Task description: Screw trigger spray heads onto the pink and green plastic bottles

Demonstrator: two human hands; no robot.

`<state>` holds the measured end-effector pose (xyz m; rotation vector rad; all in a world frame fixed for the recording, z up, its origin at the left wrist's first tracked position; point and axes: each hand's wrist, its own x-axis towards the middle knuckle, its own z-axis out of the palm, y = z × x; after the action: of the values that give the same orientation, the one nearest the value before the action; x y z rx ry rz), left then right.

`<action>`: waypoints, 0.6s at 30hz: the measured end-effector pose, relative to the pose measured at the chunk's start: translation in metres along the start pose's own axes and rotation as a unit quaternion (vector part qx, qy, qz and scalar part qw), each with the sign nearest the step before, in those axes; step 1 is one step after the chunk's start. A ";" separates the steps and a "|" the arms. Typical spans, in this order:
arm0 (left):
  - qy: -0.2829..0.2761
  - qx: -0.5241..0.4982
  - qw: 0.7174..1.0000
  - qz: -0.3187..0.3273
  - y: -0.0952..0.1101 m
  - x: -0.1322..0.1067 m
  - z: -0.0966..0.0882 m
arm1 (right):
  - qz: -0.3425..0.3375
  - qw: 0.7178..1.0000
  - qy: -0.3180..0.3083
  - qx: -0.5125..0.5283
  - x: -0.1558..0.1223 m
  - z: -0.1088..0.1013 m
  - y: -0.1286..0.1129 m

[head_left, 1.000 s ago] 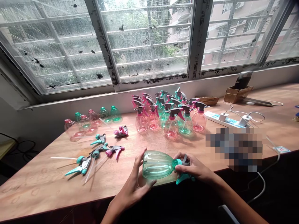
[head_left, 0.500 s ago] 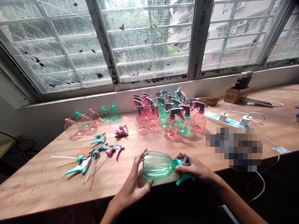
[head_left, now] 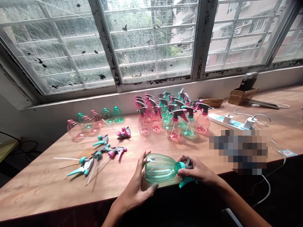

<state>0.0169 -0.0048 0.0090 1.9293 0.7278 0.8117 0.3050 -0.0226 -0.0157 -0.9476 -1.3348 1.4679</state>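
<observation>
A clear green spray bottle (head_left: 161, 168) lies on its side above the front edge of the wooden table (head_left: 47, 186). My left hand (head_left: 137, 189) cups its round base, fingers wrapped round it. My right hand (head_left: 197, 171) is closed on its teal and grey trigger head (head_left: 187, 171) at the neck. Behind stands a cluster of assembled pink and green spray bottles (head_left: 172, 118). Several loose trigger heads (head_left: 99, 154) with dip tubes lie to the left.
Several capless pink and green bottles (head_left: 92, 123) stand at the far left by the window sill. A white power strip (head_left: 228, 121) with plugs and cables lies at the right, with a small cardboard box (head_left: 241, 94) behind it. A blurred patch (head_left: 240, 151) covers part of the table.
The bottle stays in both hands, almost in the same place. My left fingers have shifted slightly round its base. The view has drifted a little.
</observation>
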 end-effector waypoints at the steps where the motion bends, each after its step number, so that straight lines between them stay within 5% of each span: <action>1: -0.004 -0.001 1.000 0.002 0.001 0.000 0.000 | -0.001 1.000 0.001 -0.001 0.000 0.000 0.000; 7: -0.025 -0.078 0.997 -0.002 0.005 0.003 0.000 | -0.008 1.000 0.002 -0.008 -0.001 0.000 0.001; 18: 0.000 -0.040 0.998 0.052 -0.008 0.000 0.001 | 0.006 1.000 -0.004 0.009 -0.001 0.000 -0.005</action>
<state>0.0165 -0.0016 0.0011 1.9066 0.5899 0.8919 0.3061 -0.0239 -0.0108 -0.9408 -1.3217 1.4930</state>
